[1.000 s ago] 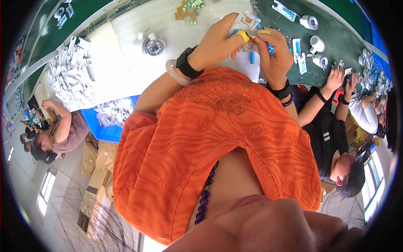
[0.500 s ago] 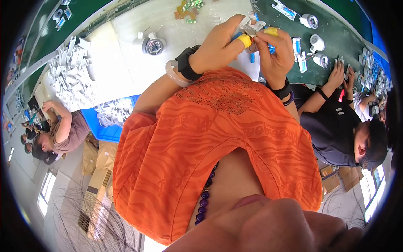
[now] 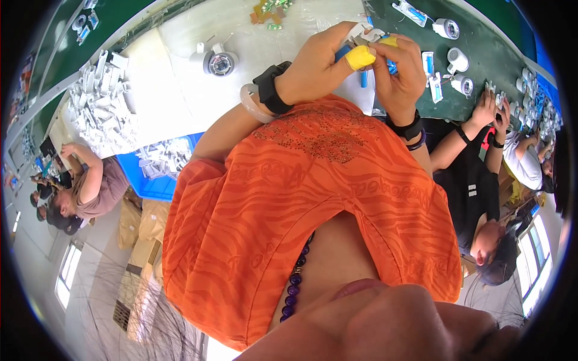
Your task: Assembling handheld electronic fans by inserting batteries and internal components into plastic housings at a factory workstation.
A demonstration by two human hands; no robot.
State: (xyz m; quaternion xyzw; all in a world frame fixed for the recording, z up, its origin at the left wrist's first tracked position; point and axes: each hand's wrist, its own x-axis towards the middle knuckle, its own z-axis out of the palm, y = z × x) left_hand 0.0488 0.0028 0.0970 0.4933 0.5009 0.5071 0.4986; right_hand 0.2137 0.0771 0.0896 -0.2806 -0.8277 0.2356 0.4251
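Note:
Near the far edge of my reach, my left hand [image 3: 319, 66] grips a small white plastic housing [image 3: 366, 31]. A yellow wrap covers its thumb. My right hand [image 3: 404, 78] pinches at the near side of the same housing, with yellow on a fingertip too. What its fingertips hold is hidden behind the left thumb. Something blue [image 3: 391, 66] shows between the right fingers. Below the hands, a thin blue stick [image 3: 363, 79] is partly visible against the table. Both hands are close together, above the table and in front of my orange shirt.
A white round unit with a lens-like face [image 3: 221, 64] stands on the white sheet. White plastic parts [image 3: 99, 108] are heaped left, above a blue bin [image 3: 158, 189]. Similar round units [image 3: 445, 28] lie right. Co-workers sit both sides; one's hands [image 3: 484, 111] are on the right.
My left thumb has shifted right and now covers more of the gap between my hands. The co-worker on the right has leaned back, hands raised slightly.

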